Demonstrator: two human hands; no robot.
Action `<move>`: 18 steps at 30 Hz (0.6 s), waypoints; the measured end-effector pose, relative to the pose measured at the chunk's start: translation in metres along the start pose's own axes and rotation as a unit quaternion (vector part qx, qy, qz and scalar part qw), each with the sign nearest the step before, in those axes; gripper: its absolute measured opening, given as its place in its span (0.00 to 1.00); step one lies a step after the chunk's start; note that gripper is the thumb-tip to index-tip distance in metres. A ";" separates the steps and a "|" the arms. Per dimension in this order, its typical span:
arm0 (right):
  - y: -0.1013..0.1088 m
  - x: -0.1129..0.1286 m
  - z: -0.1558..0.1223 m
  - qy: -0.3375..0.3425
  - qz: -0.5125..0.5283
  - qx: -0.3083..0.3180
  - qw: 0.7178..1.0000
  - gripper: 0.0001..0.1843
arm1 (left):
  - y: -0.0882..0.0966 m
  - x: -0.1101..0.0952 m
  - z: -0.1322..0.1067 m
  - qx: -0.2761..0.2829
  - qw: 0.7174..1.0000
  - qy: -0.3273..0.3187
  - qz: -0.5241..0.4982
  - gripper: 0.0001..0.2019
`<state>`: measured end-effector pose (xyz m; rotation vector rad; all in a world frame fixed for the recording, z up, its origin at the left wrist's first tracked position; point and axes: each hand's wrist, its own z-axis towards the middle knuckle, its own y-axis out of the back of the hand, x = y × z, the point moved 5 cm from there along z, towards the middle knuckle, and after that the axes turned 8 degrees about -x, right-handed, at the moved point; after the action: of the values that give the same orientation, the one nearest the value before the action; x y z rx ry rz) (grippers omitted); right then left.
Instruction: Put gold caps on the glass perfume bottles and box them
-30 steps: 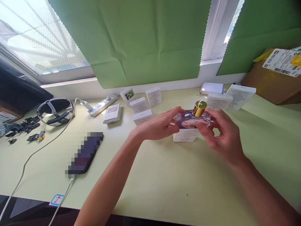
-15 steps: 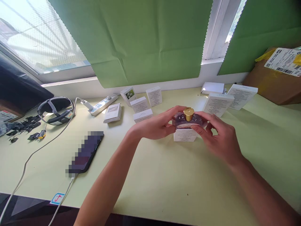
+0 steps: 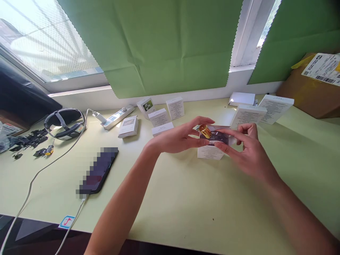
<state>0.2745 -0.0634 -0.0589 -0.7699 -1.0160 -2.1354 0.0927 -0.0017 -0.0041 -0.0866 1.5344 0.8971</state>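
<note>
A dark purple glass bottle [image 3: 220, 139], which looks like a perfume bottle, is held between my two hands over a small white printed box [image 3: 209, 152]. Its shiny gold cap [image 3: 205, 131] leans to the left; whether it is still attached I cannot tell. My left hand [image 3: 180, 137] has thumb and fingers closed around the bottle's left end, close by the cap. On the other end, the thumb and forefinger of my right hand [image 3: 245, 143] grip the bottle from front and back. The fingers hide part of the glass, and the bottle hides the upper part of the box.
Several white boxes stand behind my left hand, one with a flower picture [image 3: 147, 105]. More white boxes [image 3: 248, 115] stand at the back right, near a cardboard carton [image 3: 305, 92]. Leftward lie a phone [image 3: 98, 171], a power strip [image 3: 117, 118], a headband device [image 3: 65, 125] and a trailing cable.
The gold cap has gone from upright at the bottle's middle to leaning at the left. My left fingers have spread further around that end, and my right fingers have shifted along the glass.
</note>
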 end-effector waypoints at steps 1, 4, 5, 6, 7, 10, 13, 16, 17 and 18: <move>0.000 -0.003 0.000 -0.012 0.005 0.005 1.000 0.23 | 0.000 0.000 0.001 -0.006 1.000 0.000 0.001 0.20; -0.002 -0.008 0.000 -0.046 0.051 0.051 0.996 0.23 | -0.001 0.002 0.003 -0.030 1.000 0.000 0.007 0.20; -0.004 -0.008 0.000 -0.054 0.070 0.071 0.994 0.22 | -0.001 0.002 0.003 -0.038 0.999 0.000 0.013 0.22; -0.005 -0.007 -0.001 -0.058 0.085 0.086 0.991 0.21 | 0.000 0.002 0.003 -0.044 0.999 -0.001 0.024 0.23; -0.005 -0.005 -0.001 -0.058 0.094 0.095 0.989 0.20 | 0.000 0.002 0.003 -0.048 0.998 -0.003 0.036 0.23; -0.004 0.002 0.000 -0.035 0.090 0.077 0.992 0.15 | -0.002 0.001 0.004 -0.049 0.996 -0.019 0.075 0.21; -0.004 0.005 0.000 -0.021 0.082 0.066 0.994 0.14 | -0.003 0.001 0.005 -0.047 0.994 -0.034 0.096 0.21; -0.006 0.004 0.000 -0.034 0.088 0.083 0.992 0.13 | -0.004 0.003 0.006 -0.041 0.994 -0.040 0.091 0.21; -0.006 0.004 0.000 -0.042 0.095 0.089 0.991 0.13 | -0.003 0.004 0.006 -0.040 0.995 -0.038 0.086 0.21; -0.007 0.003 0.001 -0.051 0.104 0.096 0.989 0.13 | -0.002 0.006 0.006 -0.040 0.995 -0.034 0.079 0.20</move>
<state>0.2680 -0.0603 -0.0593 -0.8583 -1.1229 -1.8076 0.0974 0.0029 -0.0099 0.0086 1.4574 1.0770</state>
